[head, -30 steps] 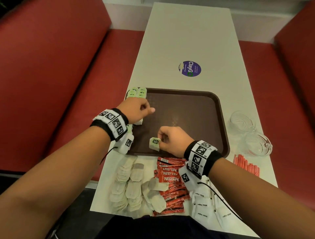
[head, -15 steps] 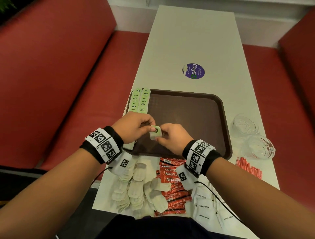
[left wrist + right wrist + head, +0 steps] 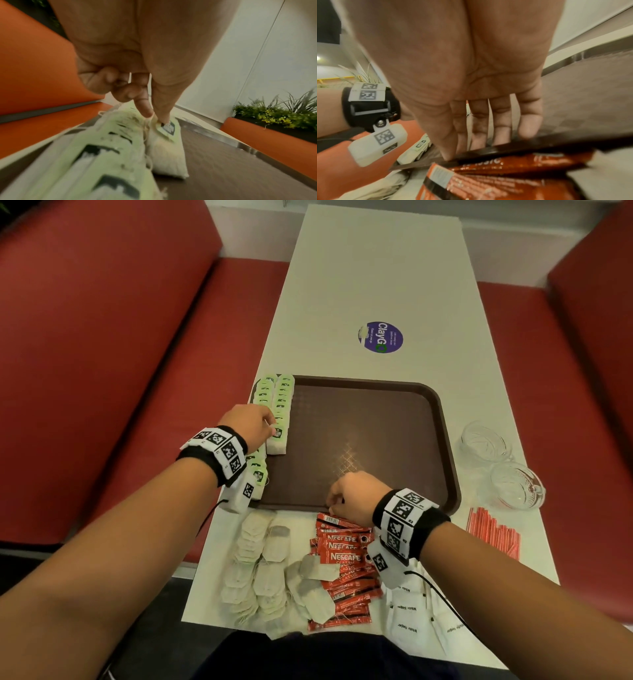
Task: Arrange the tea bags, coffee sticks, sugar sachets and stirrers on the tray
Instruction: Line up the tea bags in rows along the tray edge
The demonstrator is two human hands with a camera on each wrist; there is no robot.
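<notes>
Red benches (image 3: 102, 344) flank a long white counter (image 3: 376, 261) that carries a brown tray (image 3: 370, 440). Along the tray's left edge run 2 rows of green-tagged tea bags (image 3: 274, 395), packed side by side. The left hand (image 3: 248, 424) hovers over the near end of the inner row, and the left wrist view shows its thumb and forefinger pinching the tag (image 3: 165, 127) of the nearest tea bag (image 3: 167, 154), which lies flat on the tray against its neighbours. On the counter in front of the tray, from the left, lie a heap of loose tea bags (image 3: 260, 570), a pile of red coffee sticks (image 3: 342, 563) and white sugar sachets (image 3: 411, 614). The right hand (image 3: 356, 494) is at the tray's near rim, just above the coffee sticks; its fingers (image 3: 498, 121) hang fairly straight and together, tips down by the rim, holding nothing. Right of the tray stand 2 glass bowls (image 3: 513, 484), with red stirrers (image 3: 493, 532) lying nearer on the counter.
</notes>
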